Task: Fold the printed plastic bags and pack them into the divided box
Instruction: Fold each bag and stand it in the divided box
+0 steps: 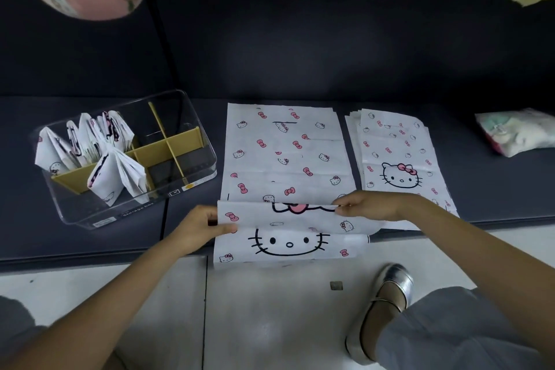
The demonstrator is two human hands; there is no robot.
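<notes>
With our left hand (pixel 200 227) and right hand (pixel 365 205) fingers pinching the printed bag (pixel 285 159) at its near fold, we are mid-fold and judge the next move needs an even crease.

Box (pixel 192 177) rt cells free.

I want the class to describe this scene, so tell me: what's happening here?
A person is folding a printed bag laid on a dark surface. The left hand and right hand pinch its near end at either side, where a fold is raised. A stack of flat bags lies to the right. On the left, a clear divided box already holds folded bags in its left compartments; the right ones look empty.
</notes>
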